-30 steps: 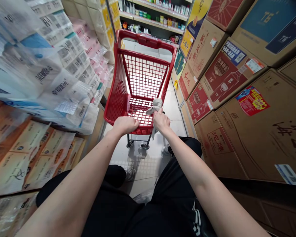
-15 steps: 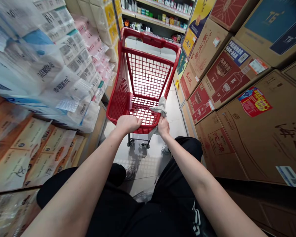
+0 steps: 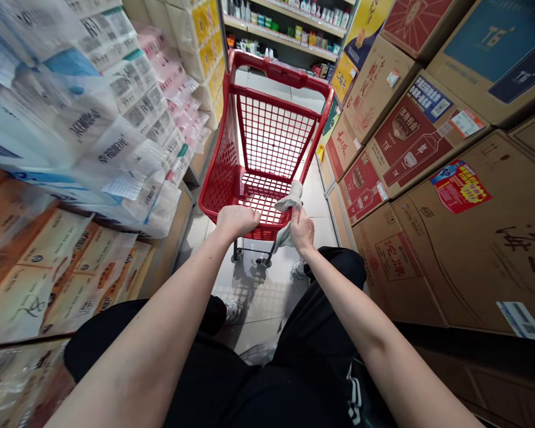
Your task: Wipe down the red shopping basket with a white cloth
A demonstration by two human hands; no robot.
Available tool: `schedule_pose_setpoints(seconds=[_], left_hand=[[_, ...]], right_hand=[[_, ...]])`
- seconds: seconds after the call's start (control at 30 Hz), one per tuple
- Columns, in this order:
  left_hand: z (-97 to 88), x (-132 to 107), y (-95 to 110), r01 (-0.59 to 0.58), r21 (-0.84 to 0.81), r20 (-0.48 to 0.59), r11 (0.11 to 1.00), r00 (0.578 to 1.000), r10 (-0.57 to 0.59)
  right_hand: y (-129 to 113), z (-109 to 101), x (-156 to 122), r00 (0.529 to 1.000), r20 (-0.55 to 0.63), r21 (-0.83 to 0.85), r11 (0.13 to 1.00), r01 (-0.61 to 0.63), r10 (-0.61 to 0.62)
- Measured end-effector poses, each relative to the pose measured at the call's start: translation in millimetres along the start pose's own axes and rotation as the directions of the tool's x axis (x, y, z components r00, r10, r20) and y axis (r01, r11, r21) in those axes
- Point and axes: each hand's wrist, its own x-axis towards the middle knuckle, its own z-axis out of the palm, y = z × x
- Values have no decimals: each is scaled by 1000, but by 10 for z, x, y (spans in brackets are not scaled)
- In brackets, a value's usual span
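A red plastic shopping cart (image 3: 211, 172) with grid panels stands in front of me on small wheels. My left hand (image 3: 239, 222) is closed around the cart's near rim, at its middle. At the rim's right corner, my right hand (image 3: 302, 230) pinches a pale grey cloth (image 3: 289, 199). Part of this cloth lies over the cart's edge and part hangs down outside below the hand. The fingertips of both hands are partly hidden from above.
Plastic-wrapped paper packs (image 3: 111, 142) are stacked along the left side of the aisle. Cardboard cartons (image 3: 463, 232) form a wall on the right. A shelf (image 3: 289, 30) with bottles and tubs crosses the far end. Tiled floor (image 3: 254, 303) runs between my feet.
The cart has shifted slightly to the right, with my left hand on its rim. My right hand and the cloth have moved a little right; more cloth hangs outside the corner.
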Motion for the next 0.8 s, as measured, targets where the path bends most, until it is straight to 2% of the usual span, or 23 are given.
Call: schedule_pose_setpoints(seconds=[0.13,0.23,0.33,0.4,0.53,0.67,0.8], left_hand=[[-8,13,7,-10,-3,-6,1000,1000,10],[1,16,39,-9,1,-24,1000,1000,9],[21,20,66,-15,3,-40,1000,999,15],[34,21,74,-21,4,-55,1000,998,22],[44,30,75,-25,9,-63,1000,998,25],[39,50,87,-32,15,-51,999,998,33],[25,52,111,-50,28,-30,998,998,51]], right_hand=[[-18,-190,34,997,-35,-26,997,72,-72],[-121,-292,113,972,-66,-89,972,218,-224],[-224,-245,141,950,18,-243,920,307,-312],[-250,-166,134,944,61,-333,885,326,-325],[-212,-78,126,940,54,-383,863,330,-336],[-158,-152,190,944,57,-407,856,320,-325],[-114,-294,389,955,40,-430,858,282,-293]])
